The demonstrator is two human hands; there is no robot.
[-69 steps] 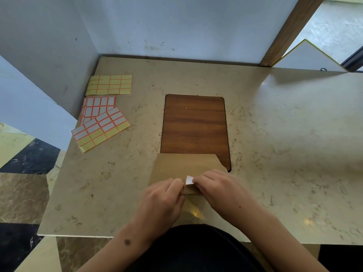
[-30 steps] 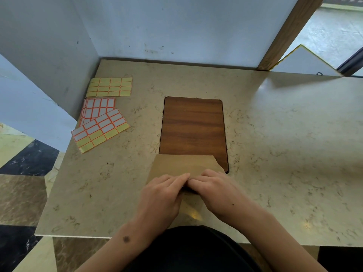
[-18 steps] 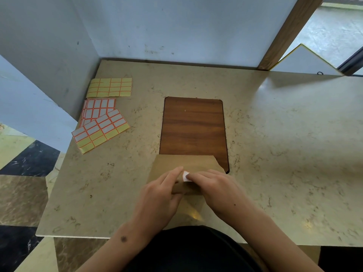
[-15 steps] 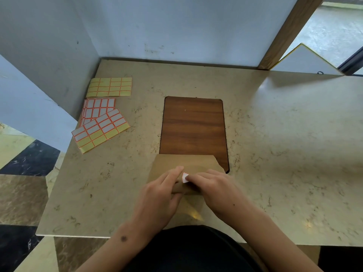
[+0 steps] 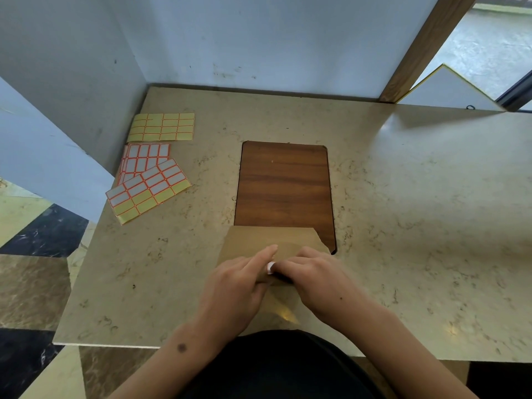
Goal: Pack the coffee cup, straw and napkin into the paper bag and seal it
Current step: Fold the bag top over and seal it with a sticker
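Label sheets [image 5: 149, 165]: three lie at the far left of the table [image 5: 417, 214], where they lay before; the nearest one has several labels gone, only yellow backing left.

Left hand [image 5: 233, 286]: rests on the folded top of the bag [image 5: 259, 243], index finger stretched forward along the fold, the other fingers curled over the bag's near edge. A second ago its fingertips met the right hand's flat on the fold; now the index finger has lifted and reaches ahead.

Label [image 5: 271, 268]: a small white piece shows between the two hands. It was hidden under the fingers a second ago and has been back in view for the last half second, barely moved.

Right hand [image 5: 313, 275]: fingers bent down over the fold, tips at the white label; whether they pinch it or press it flat, I cannot tell.

Bag: brown paper, lying flat at the near edge, its far end over the lower edge of the wooden inlay [image 5: 283, 182]. It has not shifted.

Cup, straw, napkin: none visible; probably inside the bag, though the bag lies quite flat.

Meaning: packing looks done and sealing is under way. The reappearing label suggests it is being smoothed or repositioned over the fold, not yet fully stuck down.
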